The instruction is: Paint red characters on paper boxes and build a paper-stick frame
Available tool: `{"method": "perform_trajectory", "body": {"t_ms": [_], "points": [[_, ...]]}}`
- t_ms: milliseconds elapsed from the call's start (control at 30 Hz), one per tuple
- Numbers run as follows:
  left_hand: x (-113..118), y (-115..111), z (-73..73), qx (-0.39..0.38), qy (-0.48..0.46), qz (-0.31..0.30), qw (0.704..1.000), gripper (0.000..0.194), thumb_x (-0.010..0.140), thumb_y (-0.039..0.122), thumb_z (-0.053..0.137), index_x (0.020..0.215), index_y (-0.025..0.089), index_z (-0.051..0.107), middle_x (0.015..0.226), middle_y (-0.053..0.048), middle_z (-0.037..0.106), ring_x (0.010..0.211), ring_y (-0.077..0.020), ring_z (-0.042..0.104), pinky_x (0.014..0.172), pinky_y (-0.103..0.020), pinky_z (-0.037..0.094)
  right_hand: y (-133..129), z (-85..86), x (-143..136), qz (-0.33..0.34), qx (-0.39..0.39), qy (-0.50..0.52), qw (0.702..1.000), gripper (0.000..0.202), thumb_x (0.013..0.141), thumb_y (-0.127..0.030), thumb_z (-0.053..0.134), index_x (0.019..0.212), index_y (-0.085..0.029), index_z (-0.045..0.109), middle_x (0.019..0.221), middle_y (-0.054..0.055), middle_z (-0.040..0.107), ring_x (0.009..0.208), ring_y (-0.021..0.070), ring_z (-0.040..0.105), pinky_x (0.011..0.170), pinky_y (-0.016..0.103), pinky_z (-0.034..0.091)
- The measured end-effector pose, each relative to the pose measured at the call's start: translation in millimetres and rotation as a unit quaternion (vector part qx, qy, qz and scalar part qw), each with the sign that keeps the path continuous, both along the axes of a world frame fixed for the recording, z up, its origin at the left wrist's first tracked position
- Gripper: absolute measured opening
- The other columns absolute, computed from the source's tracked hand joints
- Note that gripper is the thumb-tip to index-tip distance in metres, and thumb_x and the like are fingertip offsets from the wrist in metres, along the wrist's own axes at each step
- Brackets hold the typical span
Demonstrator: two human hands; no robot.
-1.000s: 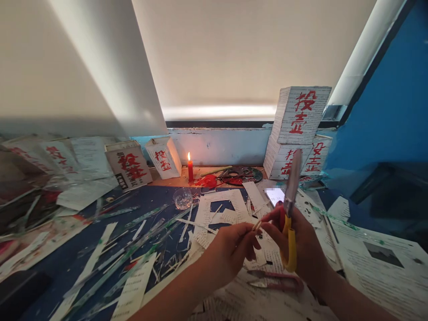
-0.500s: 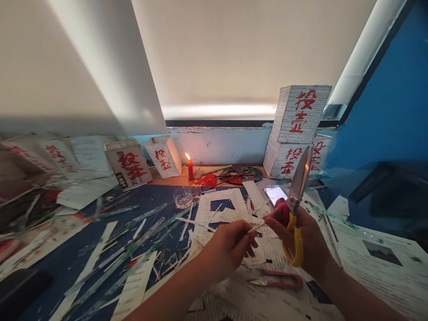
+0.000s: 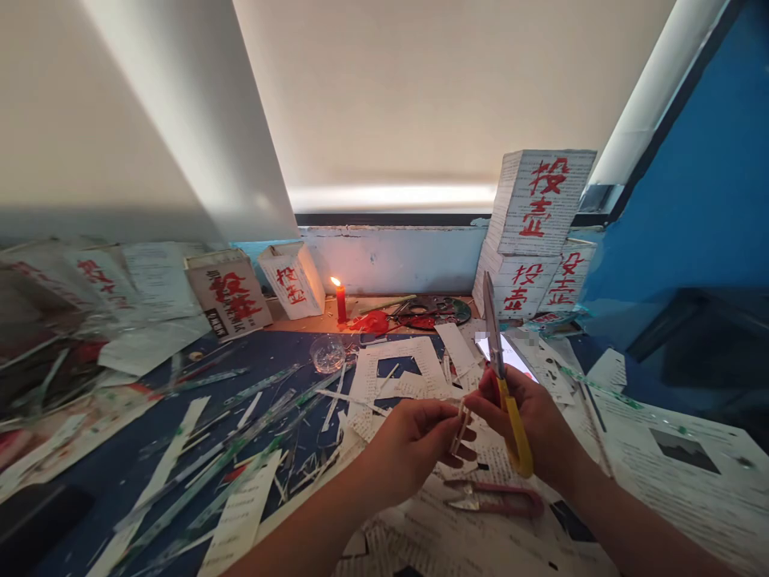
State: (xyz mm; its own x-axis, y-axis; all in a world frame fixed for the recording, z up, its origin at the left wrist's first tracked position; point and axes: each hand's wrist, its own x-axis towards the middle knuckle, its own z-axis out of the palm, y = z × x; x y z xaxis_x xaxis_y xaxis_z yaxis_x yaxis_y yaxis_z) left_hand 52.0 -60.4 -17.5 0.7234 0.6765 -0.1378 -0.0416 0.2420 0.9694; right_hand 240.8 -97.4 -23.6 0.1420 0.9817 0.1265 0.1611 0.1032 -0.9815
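Some sticks (image 3: 460, 429) pinched by left hand (image 3: 408, 449) and right hand (image 3: 537, 413), latter gripping scissors (image 3: 497, 357); snips (image 3: 493, 506) nearby, candle (image 3: 341, 306) beyond.

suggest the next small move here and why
Probably even up the thin pale sticks: the left hand holds them, the right hand has its fingertips at their upper ends, and its yellow-handled scissors point up, away from them.

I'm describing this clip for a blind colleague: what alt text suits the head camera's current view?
A left hand holds thin pale pieces close to the right hand, which grips yellow-handled scissors, blades upward. Papers litter the dark blue table; behind, a lit red candle stands between boxes marked in red.
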Motion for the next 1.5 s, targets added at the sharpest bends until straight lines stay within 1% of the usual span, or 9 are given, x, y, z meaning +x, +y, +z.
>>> {"method": "perform_trajectory", "body": {"t_ms": [100,267,467,633,800,1000,1200,1333,1500], "points": [[0.5,-0.1,-1.1,-0.016,-0.009,-0.003,1.000,0.035,0.085,0.047,0.070,0.091,0.013,0.072,0.084,-0.006,0.070,0.079,-0.0197,0.073,0.069,-0.029,0.055,-2.4,1.6,-2.3,0.007,-0.001,0.008,1.000,0.028,0.080,-0.038,0.080,0.087,-0.023,0.057,0.072,-0.007,0.056,0.063,0.0104,0.052,0.060,0.024,0.046],[-1.6,0.4,1.7,-0.045,-0.032,-0.025,0.998,0.037,0.079,0.046,0.077,0.096,0.013,0.075,0.089,-0.007,0.071,0.082,-0.0198,0.074,0.076,-0.032,0.057,-4.2,2.4,-2.5,0.002,0.001,0.016,1.000,0.030,0.079,-0.037,0.081,0.086,-0.023,0.057,0.073,-0.006,0.058,0.065,0.0100,0.056,0.062,0.023,0.047],[-2.2,1.3,-1.1,-0.065,-0.036,-0.037,0.997,0.035,0.080,0.042,0.078,0.100,0.013,0.075,0.090,-0.007,0.073,0.085,-0.0202,0.074,0.082,-0.034,0.057,-4.7,4.2,-4.0,-0.002,0.002,0.003,1.000,0.030,0.081,-0.039,0.080,0.085,-0.023,0.056,0.073,-0.006,0.058,0.064,0.0101,0.055,0.061,0.024,0.048],[-0.7,0.9,-3.5,-0.088,-0.042,-0.041,0.994,0.036,0.078,0.043,0.079,0.096,0.012,0.073,0.089,-0.008,0.072,0.085,-0.0217,0.074,0.081,-0.036,0.058,-5.4,4.5,-5.3,-0.006,-0.002,0.000,1.000,0.030,0.081,-0.041,0.079,0.086,-0.023,0.056,0.079,-0.004,0.065,0.067,0.0118,0.059,0.063,0.026,0.050],[-1.1,0.5,-3.8,-0.105,-0.030,-0.047,0.993,0.039,0.075,0.042,0.081,0.096,0.011,0.073,0.088,-0.010,0.073,0.089,-0.0241,0.073,0.081,-0.038,0.058,-5.4,2.5,-6.2,-0.008,0.003,-0.005,1.000,0.029,0.080,-0.040,0.080,0.085,-0.023,0.057,0.078,-0.004,0.066,0.069,0.0121,0.061,0.064,0.025,0.051],[0.3,-0.6,-4.0,-0.106,-0.015,-0.051,0.993,0.030,0.076,0.037,0.080,0.089,0.011,0.074,0.084,-0.010,0.074,0.081,-0.0200,0.072,0.084,-0.041,0.058,-6.0,-1.1,-6.5,0.003,-0.006,0.011,1.000,0.029,0.080,-0.039,0.080,0.089,-0.023,0.058,0.082,-0.002,0.070,0.068,0.0125,0.063,0.063,0.026,0.053],[-1.4,3.7,-1.2,-0.096,-0.022,-0.023,0.995,0.031,0.073,0.038,0.083,0.087,0.011,0.076,0.081,-0.008,0.074,0.079,-0.0170,0.071,0.081,-0.033,0.056,-6.5,3.8,-6.4,0.016,-0.020,0.007,1.000,0.028,0.081,-0.040,0.078,0.094,-0.022,0.061,0.092,0.001,0.072,0.074,0.0139,0.065,0.066,0.026,0.054],[-4.3,5.7,2.2,-0.077,-0.024,-0.015,0.997,0.031,0.073,0.038,0.084,0.089,0.012,0.078,0.083,-0.008,0.074,0.083,-0.0179,0.071,0.082,-0.032,0.054,-6.4,6.0,-7.5,0.029,-0.021,0.016,0.999,0.026,0.081,-0.038,0.079,0.090,-0.022,0.061,0.085,-0.001,0.070,0.072,0.0143,0.065,0.066,0.027,0.054],[-4.0,2.6,2.8,-0.041,-0.020,-0.026,0.999,0.024,0.080,0.036,0.078,0.086,0.012,0.079,0.079,-0.006,0.072,0.072,-0.0122,0.065,0.076,-0.027,0.052,-6.1,3.1,-9.7,0.046,-0.032,0.040,0.998,0.028,0.080,-0.038,0.080,0.090,-0.023,0.058,0.084,-0.002,0.068,0.070,0.0141,0.064,0.065,0.028,0.054]]}}
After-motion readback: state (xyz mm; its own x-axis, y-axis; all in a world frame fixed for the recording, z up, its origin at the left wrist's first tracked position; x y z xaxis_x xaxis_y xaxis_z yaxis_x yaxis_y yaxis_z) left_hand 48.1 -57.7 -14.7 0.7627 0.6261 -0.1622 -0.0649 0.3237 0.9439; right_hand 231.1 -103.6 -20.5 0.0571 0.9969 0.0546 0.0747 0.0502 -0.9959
